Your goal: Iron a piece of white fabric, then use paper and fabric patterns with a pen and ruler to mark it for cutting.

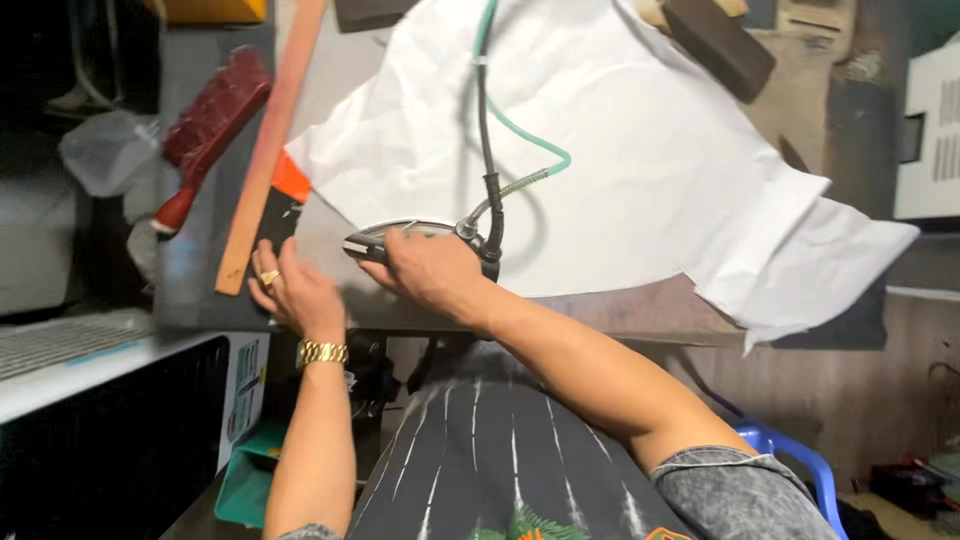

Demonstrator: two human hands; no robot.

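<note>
The right hand (432, 268) is closed around the handle of an iron (415, 240), which sits at the near edge of the desk (640, 305), just touching the near hem of a white cloth (640, 160). A black cord (487, 150) and a green hose (535, 140) rise from the iron's back across the cloth. The left hand (290, 290) lies to the left, fingers loosely spread and flat on the desk, seemingly touching a dark block (283, 215) with an orange top. Beside it a wooden ruler (270, 150) leans, and a red brush (210, 125) lies further left. The cloth spreads far and right, 1 corner hanging over the desk's right edge. A blue chair (790, 450) stands near right.
</note>
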